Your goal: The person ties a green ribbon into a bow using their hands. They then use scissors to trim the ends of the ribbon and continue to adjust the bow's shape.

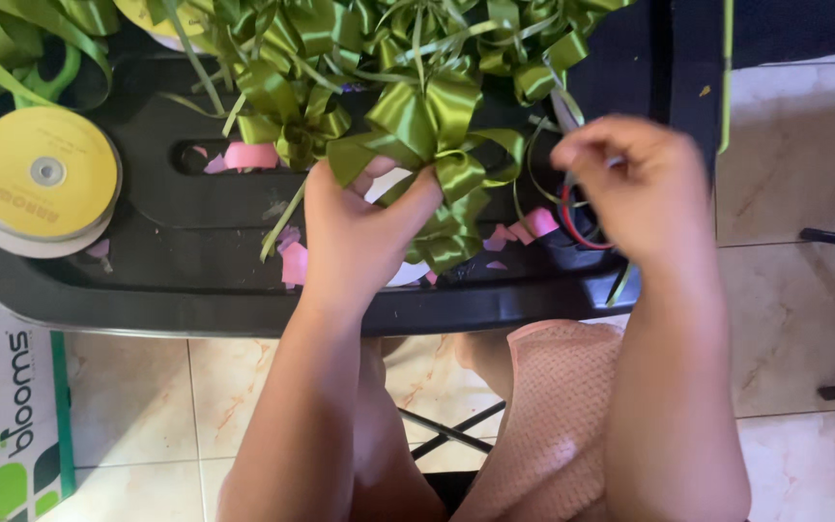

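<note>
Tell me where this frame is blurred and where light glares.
Head view: the right hand is motion-blurred; the left hand gripping the green ribbon bow is sharper; satin loops shine; the black plastic tray rim shows a soft sheen; floor tiles are evenly daylit.

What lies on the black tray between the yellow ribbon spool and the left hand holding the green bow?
In the head view, between the yellow ribbon spool and the left hand: bare black tray, its slot with pink paper scraps.

glossy satin ribbon bow [432, 145], smooth black plastic tray [176, 280]
</note>
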